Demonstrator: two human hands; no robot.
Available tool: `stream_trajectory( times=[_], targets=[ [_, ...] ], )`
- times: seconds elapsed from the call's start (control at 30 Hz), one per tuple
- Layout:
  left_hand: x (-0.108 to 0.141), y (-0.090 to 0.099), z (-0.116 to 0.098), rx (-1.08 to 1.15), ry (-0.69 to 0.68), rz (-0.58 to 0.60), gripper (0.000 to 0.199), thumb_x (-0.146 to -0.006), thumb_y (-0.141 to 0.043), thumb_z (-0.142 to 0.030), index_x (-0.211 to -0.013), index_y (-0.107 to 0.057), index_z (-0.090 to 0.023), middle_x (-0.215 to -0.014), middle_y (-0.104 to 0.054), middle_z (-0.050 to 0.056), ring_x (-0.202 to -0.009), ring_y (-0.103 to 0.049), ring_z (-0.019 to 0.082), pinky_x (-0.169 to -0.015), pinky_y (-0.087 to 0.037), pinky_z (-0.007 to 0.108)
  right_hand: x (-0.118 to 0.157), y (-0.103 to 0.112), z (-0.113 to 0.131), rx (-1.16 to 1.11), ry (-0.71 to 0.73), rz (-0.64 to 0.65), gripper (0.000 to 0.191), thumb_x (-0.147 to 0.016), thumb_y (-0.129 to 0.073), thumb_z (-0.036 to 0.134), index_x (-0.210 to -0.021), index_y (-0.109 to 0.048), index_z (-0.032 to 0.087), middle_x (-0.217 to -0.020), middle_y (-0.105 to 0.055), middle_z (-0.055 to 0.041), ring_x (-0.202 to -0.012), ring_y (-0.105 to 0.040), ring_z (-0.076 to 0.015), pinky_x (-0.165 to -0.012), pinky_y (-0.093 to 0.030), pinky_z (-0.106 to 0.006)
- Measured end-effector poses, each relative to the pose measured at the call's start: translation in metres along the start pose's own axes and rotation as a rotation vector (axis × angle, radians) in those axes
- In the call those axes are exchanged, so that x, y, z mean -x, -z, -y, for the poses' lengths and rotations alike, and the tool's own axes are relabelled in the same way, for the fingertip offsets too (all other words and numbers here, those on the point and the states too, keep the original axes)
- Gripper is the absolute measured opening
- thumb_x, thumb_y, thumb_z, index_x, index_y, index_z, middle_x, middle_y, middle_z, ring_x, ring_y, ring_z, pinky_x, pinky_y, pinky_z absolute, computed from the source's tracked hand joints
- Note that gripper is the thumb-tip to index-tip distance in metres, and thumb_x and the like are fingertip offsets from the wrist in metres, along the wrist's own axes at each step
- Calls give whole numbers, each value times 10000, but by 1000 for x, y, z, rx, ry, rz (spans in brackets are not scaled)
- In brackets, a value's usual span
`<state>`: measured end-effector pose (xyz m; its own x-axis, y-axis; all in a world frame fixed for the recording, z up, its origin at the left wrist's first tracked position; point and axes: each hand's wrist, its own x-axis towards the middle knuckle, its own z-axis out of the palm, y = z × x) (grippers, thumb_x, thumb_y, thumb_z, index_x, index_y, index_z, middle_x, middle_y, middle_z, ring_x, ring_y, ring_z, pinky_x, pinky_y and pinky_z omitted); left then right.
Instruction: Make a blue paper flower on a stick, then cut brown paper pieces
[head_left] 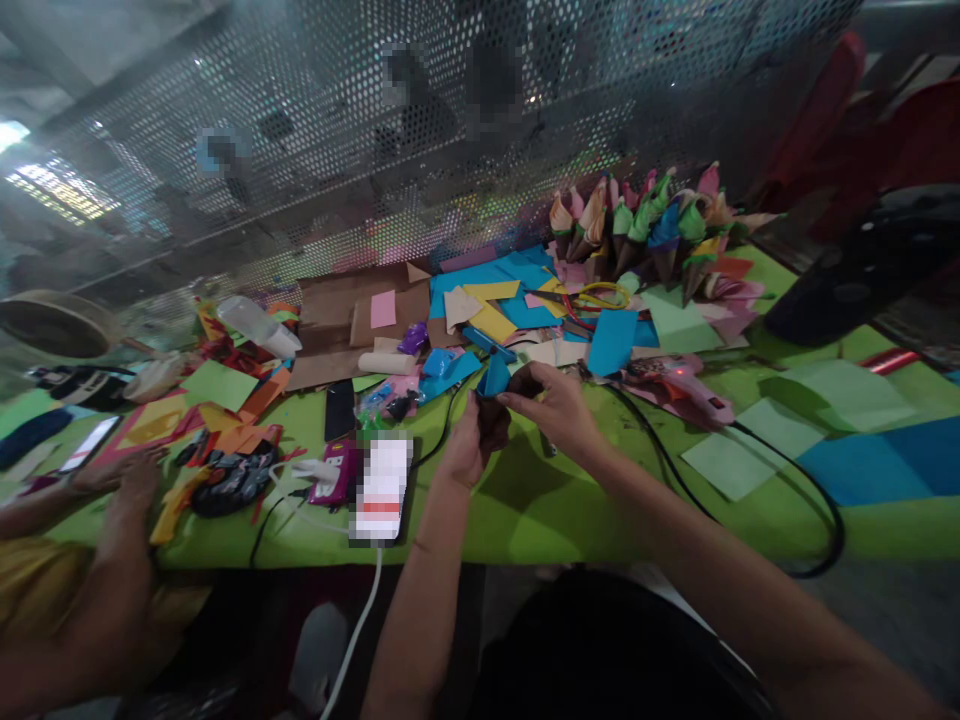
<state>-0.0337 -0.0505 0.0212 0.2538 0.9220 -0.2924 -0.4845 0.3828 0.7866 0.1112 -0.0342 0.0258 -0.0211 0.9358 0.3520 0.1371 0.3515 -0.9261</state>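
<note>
A small folded blue paper piece (493,378) is pinched between both my hands over the table. My left hand (474,442) closes round its lower part from below, and its fingers are partly in shadow. From the right, the bent fingers of my right hand (551,402) press on the paper's lower edge; the thumb and forefinger meet there. Whether a brown paper cone sits under the blue part is hard to make out. Just behind lies a blue strip (489,345). Paper ice-cream cones (637,222) with brown bases and coloured tops cluster at the back right.
A pink glue gun (694,388) with a black cable lies to the right. Yellow-handled scissors (604,295) rest among paper scraps. A phone (381,488) and purple power strip (335,473) are left of my arm. Another person's hands (135,480) rest farther left. A perforated metal screen (322,170) stands behind.
</note>
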Motion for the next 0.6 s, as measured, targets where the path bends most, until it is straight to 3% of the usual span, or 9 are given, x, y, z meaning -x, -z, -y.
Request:
stream_trajectory(
  times=[0.27, 0.6],
  targets=[
    [0, 0, -1, 27, 34, 43, 550, -960, -428, -637, -659, -478, -179, -513, -301, -66, -413, -195, 61, -389, -201, 146, -1, 0, 1, -26, -23, 19, 377, -760, -758, 538, -682, -572, 220, -683, -597, -12, -666, -532, -177, -614, -410, -305],
    [4, -1, -8, 54, 49, 117, 647, -909, -346, -763, -742, -542, -170, -523, -378, -54, -393, -195, 47, -391, -188, 153, -4, 6, 7, -139, -67, -51, 380, -799, -715, 540, -679, -538, 226, -635, -501, 19, -621, -457, -149, -566, -368, -281]
  ],
)
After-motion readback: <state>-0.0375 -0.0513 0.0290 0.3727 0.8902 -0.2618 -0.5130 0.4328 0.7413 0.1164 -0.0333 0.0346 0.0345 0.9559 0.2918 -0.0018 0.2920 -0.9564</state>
